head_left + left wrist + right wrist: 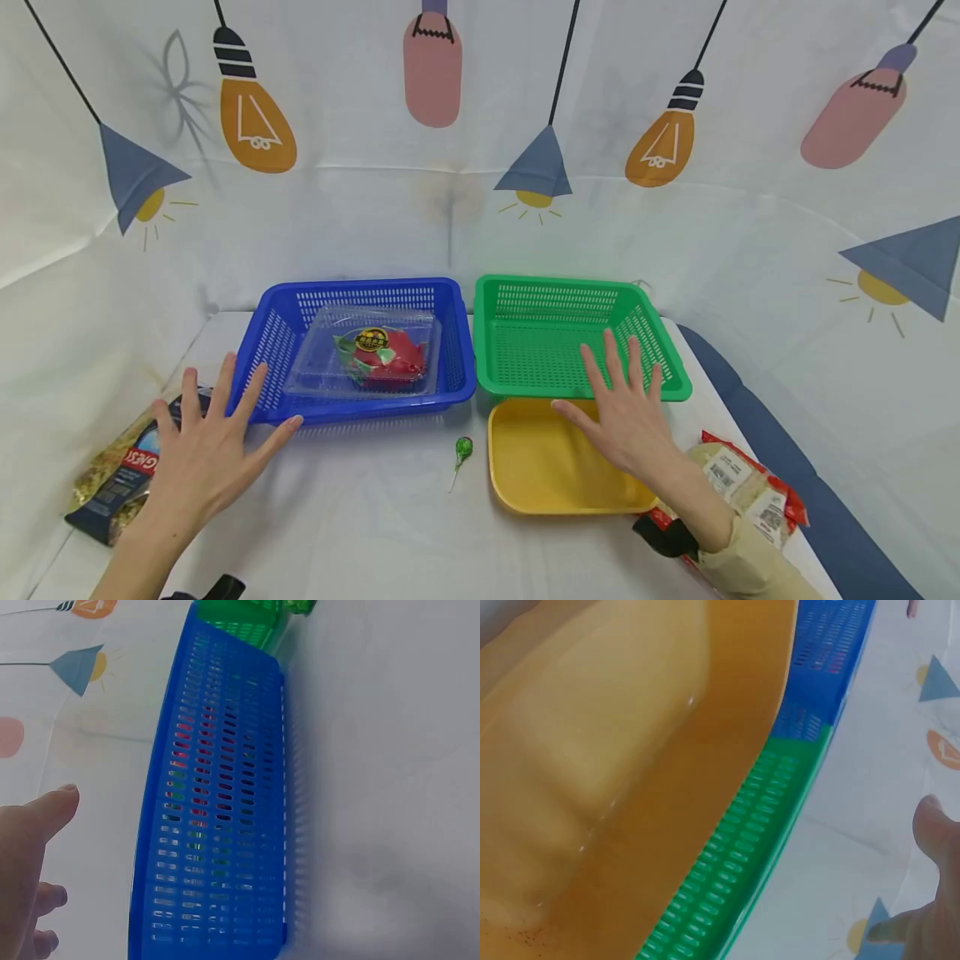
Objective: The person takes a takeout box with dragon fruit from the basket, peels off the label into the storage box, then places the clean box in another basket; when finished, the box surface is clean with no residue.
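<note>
In the head view my left hand (206, 454) is spread with straight fingers, near the front left corner of the blue basket (360, 410) and over part of a dark-labelled food bag (112, 483). Inside that basket lies a clear plastic box (311, 367) with a red and green item, perhaps a dragon fruit (401, 358). My right hand (630, 421), also spread, hovers above the yellow tray (525, 467) and the front rim of the green basket (495, 367). Neither hand holds anything. A green-wrapped lollipop (463, 450) lies between the blue basket and the tray.
A red and clear food bag (738, 475) lies at the right, partly hidden by the right forearm. Behind the baskets hangs a white cloth (360, 217) printed with lamps. A blue-grey surface (787, 450) runs along the white table's right edge.
</note>
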`<move>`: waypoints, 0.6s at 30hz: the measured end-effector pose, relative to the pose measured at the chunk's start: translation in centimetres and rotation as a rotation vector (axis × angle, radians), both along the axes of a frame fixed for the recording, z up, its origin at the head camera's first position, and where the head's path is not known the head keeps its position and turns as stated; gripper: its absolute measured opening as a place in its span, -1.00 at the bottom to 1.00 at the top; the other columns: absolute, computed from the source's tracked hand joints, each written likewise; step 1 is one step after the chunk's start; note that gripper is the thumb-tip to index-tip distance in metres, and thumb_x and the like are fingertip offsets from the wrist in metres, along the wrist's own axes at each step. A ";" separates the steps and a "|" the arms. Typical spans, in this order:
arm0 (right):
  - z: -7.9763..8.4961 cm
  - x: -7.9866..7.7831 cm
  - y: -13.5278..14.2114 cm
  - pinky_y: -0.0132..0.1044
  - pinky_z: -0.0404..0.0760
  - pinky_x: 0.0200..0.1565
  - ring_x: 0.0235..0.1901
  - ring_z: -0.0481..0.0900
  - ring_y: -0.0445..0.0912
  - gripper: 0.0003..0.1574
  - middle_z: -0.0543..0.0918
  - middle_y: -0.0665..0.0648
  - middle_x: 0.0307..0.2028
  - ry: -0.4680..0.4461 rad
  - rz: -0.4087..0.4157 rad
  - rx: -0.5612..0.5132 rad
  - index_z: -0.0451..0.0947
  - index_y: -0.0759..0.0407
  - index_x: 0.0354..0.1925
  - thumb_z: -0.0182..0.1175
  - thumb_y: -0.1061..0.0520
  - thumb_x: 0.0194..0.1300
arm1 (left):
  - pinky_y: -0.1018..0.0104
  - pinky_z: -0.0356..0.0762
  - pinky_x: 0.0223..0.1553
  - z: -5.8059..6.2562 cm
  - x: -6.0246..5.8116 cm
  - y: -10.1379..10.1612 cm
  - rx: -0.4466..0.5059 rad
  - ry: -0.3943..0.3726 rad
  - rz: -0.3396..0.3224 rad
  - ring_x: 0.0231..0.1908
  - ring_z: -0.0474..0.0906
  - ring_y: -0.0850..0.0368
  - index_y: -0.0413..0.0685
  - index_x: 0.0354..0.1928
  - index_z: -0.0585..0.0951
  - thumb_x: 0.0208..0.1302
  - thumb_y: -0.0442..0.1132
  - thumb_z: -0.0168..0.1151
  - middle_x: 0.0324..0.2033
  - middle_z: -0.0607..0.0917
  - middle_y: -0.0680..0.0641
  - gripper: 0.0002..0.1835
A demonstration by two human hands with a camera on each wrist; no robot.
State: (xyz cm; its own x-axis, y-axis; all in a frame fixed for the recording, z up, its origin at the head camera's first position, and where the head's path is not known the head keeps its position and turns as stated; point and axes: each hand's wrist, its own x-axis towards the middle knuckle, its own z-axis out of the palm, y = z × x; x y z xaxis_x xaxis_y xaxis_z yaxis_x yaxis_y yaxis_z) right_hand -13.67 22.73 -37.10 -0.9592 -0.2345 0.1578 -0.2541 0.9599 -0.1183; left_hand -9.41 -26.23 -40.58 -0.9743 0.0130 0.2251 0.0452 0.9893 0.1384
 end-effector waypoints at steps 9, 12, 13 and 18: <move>0.6 -0.2 -0.7 0.53 -0.22 0.34 0.54 -0.47 0.30 0.20 -0.34 0.22 0.59 0.018 0.015 0.016 -0.10 0.08 0.60 0.00 -0.54 0.33 | -0.64 -0.50 0.24 0.1 -0.1 0.0 0.014 0.017 -0.015 0.45 -0.48 -0.57 0.11 0.61 -0.09 0.22 0.50 0.05 0.56 -0.17 -0.33 0.10; 0.9 -0.4 -1.2 0.52 -0.23 0.35 0.54 -0.51 0.27 0.19 -0.36 0.21 0.59 0.001 0.016 0.001 -0.13 0.07 0.60 -0.02 -0.53 0.34 | -0.62 -0.50 0.26 0.3 -0.2 0.1 0.037 0.018 -0.024 0.45 -0.43 -0.57 0.09 0.61 -0.07 0.24 0.47 0.06 0.55 -0.15 -0.33 0.08; 1.0 -0.4 -1.4 0.51 -0.24 0.36 0.54 -0.52 0.26 0.18 -0.36 0.20 0.59 -0.006 0.019 -0.007 -0.14 0.06 0.61 -0.02 -0.53 0.35 | -0.61 -0.48 0.26 0.4 -0.2 0.1 0.050 0.019 -0.029 0.46 -0.41 -0.57 0.08 0.61 -0.07 0.25 0.46 0.07 0.55 -0.14 -0.33 0.07; 1.4 -0.6 -2.7 0.46 -0.19 0.39 0.55 -0.45 0.27 0.16 -0.31 0.24 0.59 -0.024 0.045 -0.019 -0.13 0.07 0.60 0.00 -0.50 0.36 | -0.56 -0.40 0.32 0.6 -0.6 0.2 0.127 0.012 -0.054 0.47 -0.35 -0.56 0.01 0.60 -0.05 0.31 0.37 0.09 0.55 -0.13 -0.33 0.02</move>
